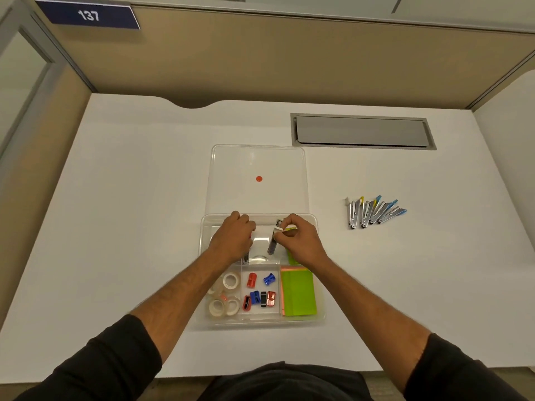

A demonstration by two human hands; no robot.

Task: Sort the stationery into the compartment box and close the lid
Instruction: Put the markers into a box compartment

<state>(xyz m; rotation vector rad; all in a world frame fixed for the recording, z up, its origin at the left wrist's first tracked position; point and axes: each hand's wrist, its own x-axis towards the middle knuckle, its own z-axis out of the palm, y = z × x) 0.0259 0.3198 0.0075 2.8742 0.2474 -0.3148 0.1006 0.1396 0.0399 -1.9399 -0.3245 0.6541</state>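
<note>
Now both hands are over the far compartment of the clear plastic compartment box point(318, 314) — right hand point(298, 241) pinching a slim metal stapler point(272, 241), left hand point(231, 241) curled on another, mostly hidden. Best laid flat, side by side. More shiny staplers point(373, 214) wait at right; the glossy lid point(257, 157) lies open, far side.

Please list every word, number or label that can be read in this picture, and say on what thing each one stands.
"137": white digits on the dark blue sign fixed to the partition, top left.
The red dot on the clear lid carries no text.
No print is readable on the staplers, tape rolls or sharpeners.
</note>
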